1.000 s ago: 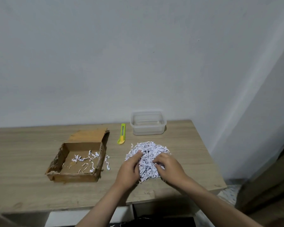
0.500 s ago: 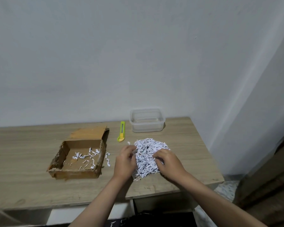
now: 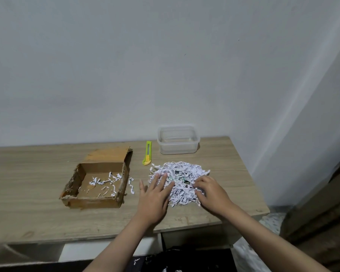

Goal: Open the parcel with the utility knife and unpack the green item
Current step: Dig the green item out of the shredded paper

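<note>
Your green item (image 3: pixel 177 177) is mostly buried in the white shredded-paper heap (image 3: pixel 182 182) on the wooden desk (image 3: pixel 28 203), showing only as small greenish glints, so its long axis can't be read. Your left hand (image 3: pixel 154 199) lies with fingers spread flat on the heap's left edge, and your right hand (image 3: pixel 211 192) curls its fingers into the right edge, gripping nothing you can make out. Left of the heap sits the open brown cardboard parcel (image 3: pixel 98 183); behind it the yellow-green utility knife (image 3: pixel 147 153) points lengthwise toward the wall.

Cardboard parcel (image 3: pixel 98 183) open, top torn away, few paper shreds inside. Yellow-green utility knife (image 3: pixel 147 156) flat just beside it. Green item (image 3: pixel 177 176) barely visible within shredded-paper pile (image 3: pixel 181 183).
</note>
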`<state>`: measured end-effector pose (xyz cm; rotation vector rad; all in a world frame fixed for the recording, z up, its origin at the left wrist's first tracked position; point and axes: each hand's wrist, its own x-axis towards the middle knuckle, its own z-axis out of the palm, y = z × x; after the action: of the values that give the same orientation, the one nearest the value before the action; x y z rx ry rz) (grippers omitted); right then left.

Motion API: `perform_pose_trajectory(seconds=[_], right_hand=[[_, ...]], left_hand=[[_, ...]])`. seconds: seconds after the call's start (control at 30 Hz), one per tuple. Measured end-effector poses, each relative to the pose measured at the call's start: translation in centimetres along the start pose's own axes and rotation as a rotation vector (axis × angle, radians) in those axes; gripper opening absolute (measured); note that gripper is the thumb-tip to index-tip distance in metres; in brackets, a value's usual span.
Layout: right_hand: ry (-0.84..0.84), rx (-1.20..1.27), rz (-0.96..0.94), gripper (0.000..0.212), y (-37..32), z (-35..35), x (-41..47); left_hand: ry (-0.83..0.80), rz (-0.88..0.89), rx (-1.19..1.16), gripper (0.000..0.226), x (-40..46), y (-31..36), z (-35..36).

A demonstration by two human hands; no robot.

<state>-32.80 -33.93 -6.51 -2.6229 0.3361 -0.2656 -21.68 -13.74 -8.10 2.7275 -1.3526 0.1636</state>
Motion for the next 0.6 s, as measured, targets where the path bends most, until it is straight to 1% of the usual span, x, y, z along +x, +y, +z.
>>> perform_pose_trajectory(seconds=[0.07,0.17,0.23,0.3,0.37,0.43,0.5,0.6], right_hand=[[0.007,0.013,0.014,0.024,0.1,-0.4,0.0],[0.136,0.052,0.026,0.024,-0.7,-0.6,-0.2],[0.241,0.054,0.019,0.023,-1.6,-0.4,0.0],[0.28,0.084,-0.027,0.021,-2.4,-0.2,0.5],[0.233,0.146,-0.084,0.024,-3.0,0.1,1.2],[0.155,0.164,-0.097,0.027,-3.2,0.3,1.9],[0.105,0.145,-0.053,0.027,-2.9,0.4,2.3],[0.117,0.121,0.018,0.023,-1.8,0.3,2.6]], left_hand=[[0.019,-0.048,-0.01,0.046,-0.3,-0.1,-0.3],[0.139,-0.08,-0.12,0.042,-0.9,0.1,-0.8],[0.262,-0.059,-0.234,0.038,-1.1,0.7,-1.3],[0.33,-0.004,-0.326,0.038,-0.8,1.3,-1.4],[0.275,0.04,-0.357,0.045,-0.1,1.8,-1.2],[0.152,0.038,-0.337,0.052,0.5,2.1,-0.8],[0.066,-0.003,-0.298,0.057,0.6,1.9,-0.4],[0.023,-0.078,-0.275,0.061,-0.3,1.1,0.1]])
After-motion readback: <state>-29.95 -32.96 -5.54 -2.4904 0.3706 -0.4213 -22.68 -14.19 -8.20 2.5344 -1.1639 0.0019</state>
